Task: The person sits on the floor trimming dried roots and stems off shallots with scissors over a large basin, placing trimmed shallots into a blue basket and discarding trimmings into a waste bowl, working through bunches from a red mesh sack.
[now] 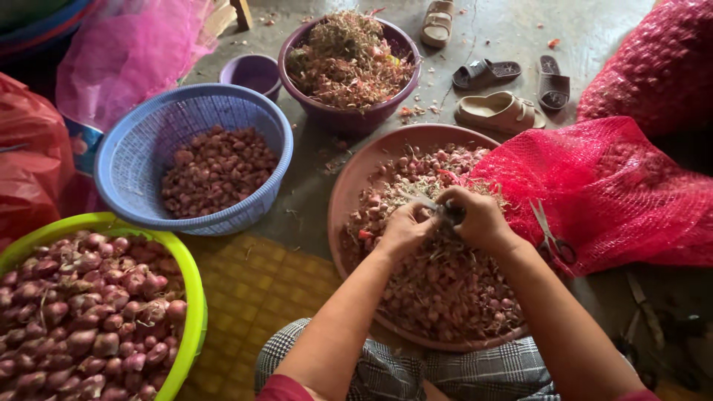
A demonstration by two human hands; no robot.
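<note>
Both hands meet over the brown basin (349, 194) of shallots (445, 282). The left hand (405, 229) is clenched on a shallot; the right hand (479, 217) grasps a dark tool I cannot make out. Scissors (551, 236) lie at three o'clock on red mesh (594, 186); a blue basket (148, 148) sits at ten o'clock
</note>
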